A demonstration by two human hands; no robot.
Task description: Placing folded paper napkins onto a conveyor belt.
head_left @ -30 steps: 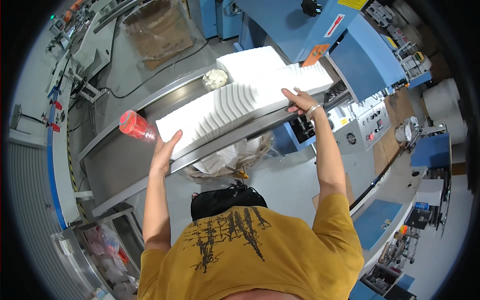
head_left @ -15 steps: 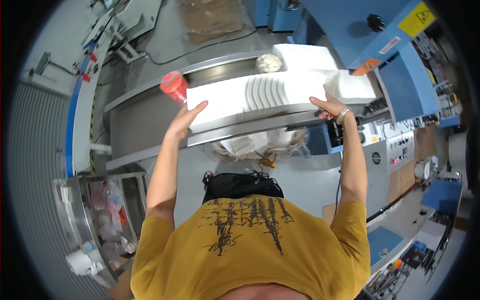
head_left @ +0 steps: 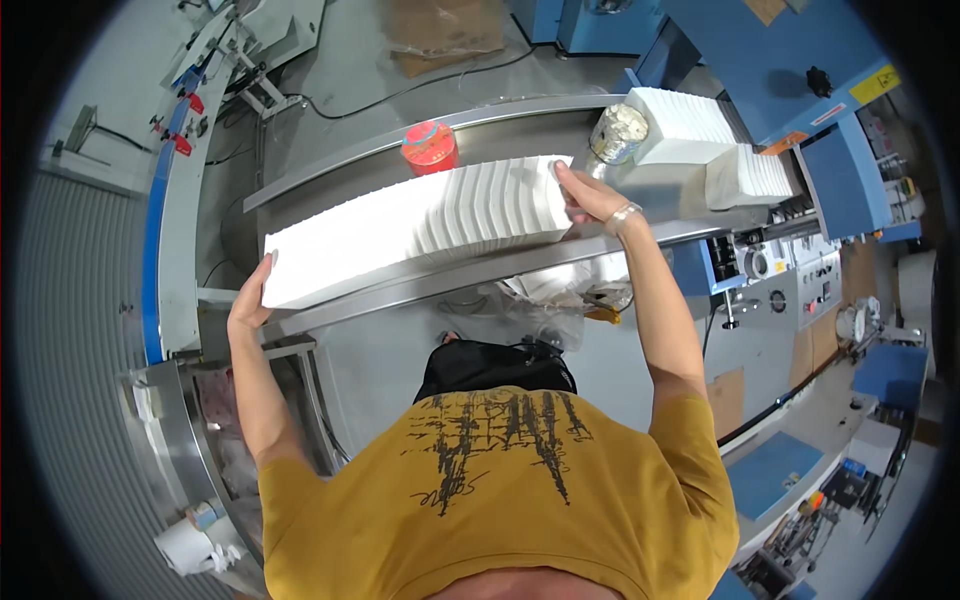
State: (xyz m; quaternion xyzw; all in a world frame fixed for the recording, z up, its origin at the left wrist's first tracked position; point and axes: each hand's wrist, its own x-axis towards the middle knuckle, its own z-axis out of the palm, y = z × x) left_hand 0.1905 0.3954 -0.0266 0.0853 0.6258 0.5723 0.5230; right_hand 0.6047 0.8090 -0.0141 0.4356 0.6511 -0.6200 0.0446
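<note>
A long block of white folded paper sheets (head_left: 400, 225), standing side by side like napkins, spans the space between my hands. My left hand (head_left: 252, 295) presses its left end, thumb over the top edge. At the opposite end, my right hand (head_left: 592, 197) grips with its thumb on the face and the fingers partly hidden. The block lies along a metal trough (head_left: 520, 135); whether it touches the trough's bottom cannot be seen. Just behind it stands a red cylindrical container (head_left: 430, 148). Beyond my right hand is a second cylinder with a mottled pale top (head_left: 620, 132).
Two shorter white paper stacks (head_left: 680, 125) sit at the trough's right end, beside a blue machine (head_left: 780, 60). Below the front rim is a plastic-lined container of white material (head_left: 575, 280). A metal cart (head_left: 190, 400) stands at the lower left.
Both hands have carried the paper block leftward along the trough, away from the shorter stacks. My view has shifted, so the red container now appears behind the block instead of at its left end.
</note>
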